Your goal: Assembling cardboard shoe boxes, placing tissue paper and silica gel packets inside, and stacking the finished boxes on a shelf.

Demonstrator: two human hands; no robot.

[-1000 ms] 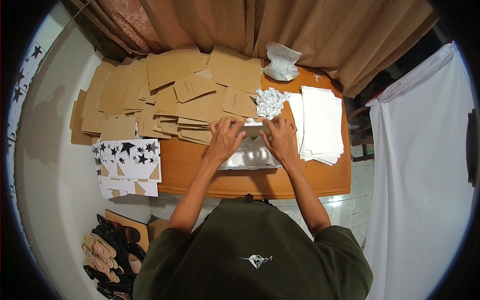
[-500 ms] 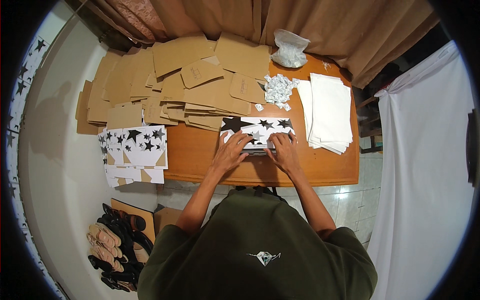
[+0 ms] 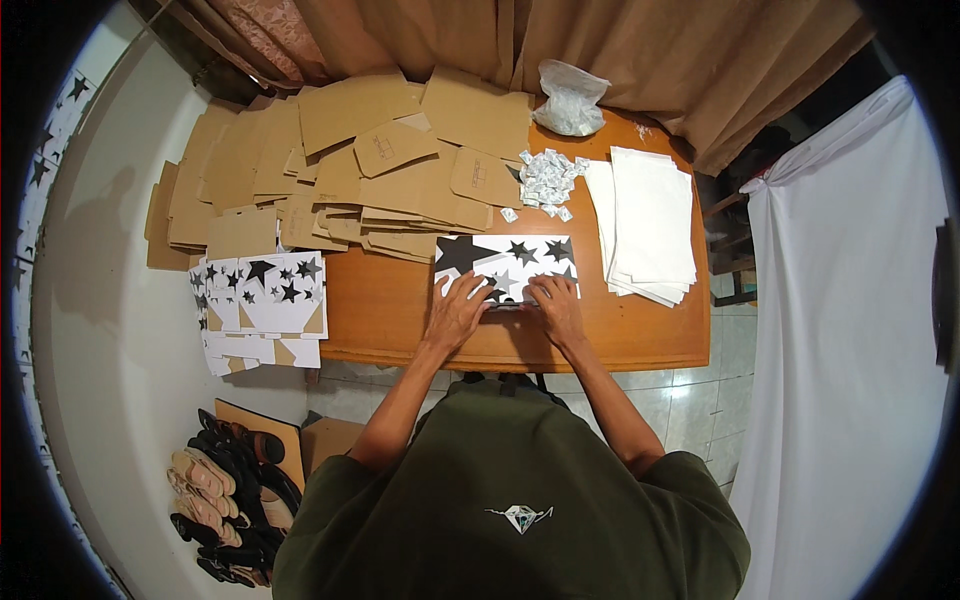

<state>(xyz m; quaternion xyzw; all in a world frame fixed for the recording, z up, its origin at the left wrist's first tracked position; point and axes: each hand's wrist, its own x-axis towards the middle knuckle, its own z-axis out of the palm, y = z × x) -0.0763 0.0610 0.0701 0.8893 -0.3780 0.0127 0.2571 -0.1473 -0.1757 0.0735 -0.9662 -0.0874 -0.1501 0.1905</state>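
Both hands, the left hand (image 3: 458,312) and right hand (image 3: 556,308), press flat and apart on the star-printed card sheet (image 3: 505,262) near the bench (image 3: 400,300) front edge; uneven pressure could skew it.

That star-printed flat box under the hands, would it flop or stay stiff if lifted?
The star-printed box lies flat like the brown card sheets behind, so it is probably thin card: fairly stiff, yet bending at its folds. It likely weighs little. Both hands, left and right, press it down, so it may spring open.
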